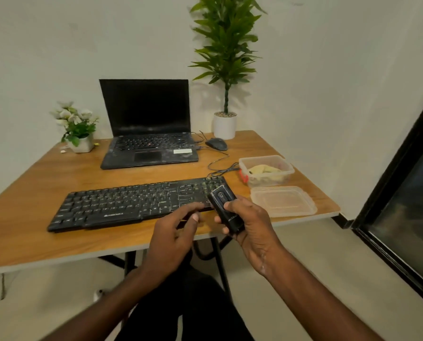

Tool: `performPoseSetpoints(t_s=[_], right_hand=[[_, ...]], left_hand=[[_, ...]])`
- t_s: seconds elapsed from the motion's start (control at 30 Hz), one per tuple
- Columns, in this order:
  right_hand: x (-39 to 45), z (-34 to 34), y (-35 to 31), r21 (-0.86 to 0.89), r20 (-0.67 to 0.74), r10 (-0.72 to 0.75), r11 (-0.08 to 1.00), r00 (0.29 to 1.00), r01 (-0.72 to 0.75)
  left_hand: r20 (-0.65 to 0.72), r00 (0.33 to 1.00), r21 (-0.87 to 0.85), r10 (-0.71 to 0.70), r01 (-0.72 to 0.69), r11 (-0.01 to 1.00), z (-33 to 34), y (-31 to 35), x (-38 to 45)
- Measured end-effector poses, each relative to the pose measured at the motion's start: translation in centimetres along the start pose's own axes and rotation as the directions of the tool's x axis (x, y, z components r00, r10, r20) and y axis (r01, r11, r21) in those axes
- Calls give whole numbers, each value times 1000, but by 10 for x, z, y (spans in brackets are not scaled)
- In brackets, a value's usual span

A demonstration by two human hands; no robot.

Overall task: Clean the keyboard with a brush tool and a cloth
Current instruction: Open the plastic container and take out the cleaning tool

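the right hand grips a black brush tool above the keyboard's right end. the left hand hovers beside it, fingers loosely curled, holding nothing. a yellow cloth lies in the plastic container.

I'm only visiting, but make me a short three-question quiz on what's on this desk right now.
1. True or false: the right hand holds a small black brush tool.
2. Where is the yellow cloth?
A. on the keyboard
B. in the clear plastic container
C. under the laptop
3. Fill in: the container's lid lies on the table, ____ the container, nearer the person.

Key
1. True; its fingers curl round it, above the right end of the keyboard.
2. B, in the clear plastic container, right of the keyboard.
3. Beside, off it, so the container is open.
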State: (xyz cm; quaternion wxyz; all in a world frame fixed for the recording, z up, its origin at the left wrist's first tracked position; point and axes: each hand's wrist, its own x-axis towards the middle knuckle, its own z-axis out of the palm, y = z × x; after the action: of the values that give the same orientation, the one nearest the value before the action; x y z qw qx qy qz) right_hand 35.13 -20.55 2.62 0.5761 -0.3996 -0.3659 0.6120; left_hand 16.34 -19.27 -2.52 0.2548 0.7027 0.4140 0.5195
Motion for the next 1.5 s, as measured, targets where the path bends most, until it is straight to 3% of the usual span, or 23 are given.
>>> performPoseSetpoints(t_s=[0.23,0.37,0.5,0.67,0.8,0.97,1.2,1.33,1.5], right_hand=[[7,8,31,-59,-23,39,997,999,-40],[8,14,36,-78,17,85,993,996,-83],[6,19,40,-110,62,108,989,992,-101],[1,19,38,-154,89,114,983,989,-100],[-2,23,39,-227,128,143,967,981,-111],[-3,26,42,-248,166,200,956,966,-155],[-5,25,39,-221,173,221,958,960,-181],[-8,27,33,-329,147,248,925,958,-189],[-9,32,24,-422,77,302,873,950,-243]], left_hand=[[48,989,-131,-140,145,981,-31,-15,-16],[87,988,-44,-126,130,991,-31,-13,-11],[127,977,-174,-170,191,966,-35,-14,-4],[319,930,-349,-183,295,890,-47,-14,5],[490,866,-325,-98,285,902,-56,-10,5],[417,900,-347,-122,282,894,-58,-14,0],[438,887,-364,-148,326,873,-59,-13,3],[470,873,-372,-128,327,869,-64,-16,6],[395,910,-353,-124,275,894,-56,-15,0]])
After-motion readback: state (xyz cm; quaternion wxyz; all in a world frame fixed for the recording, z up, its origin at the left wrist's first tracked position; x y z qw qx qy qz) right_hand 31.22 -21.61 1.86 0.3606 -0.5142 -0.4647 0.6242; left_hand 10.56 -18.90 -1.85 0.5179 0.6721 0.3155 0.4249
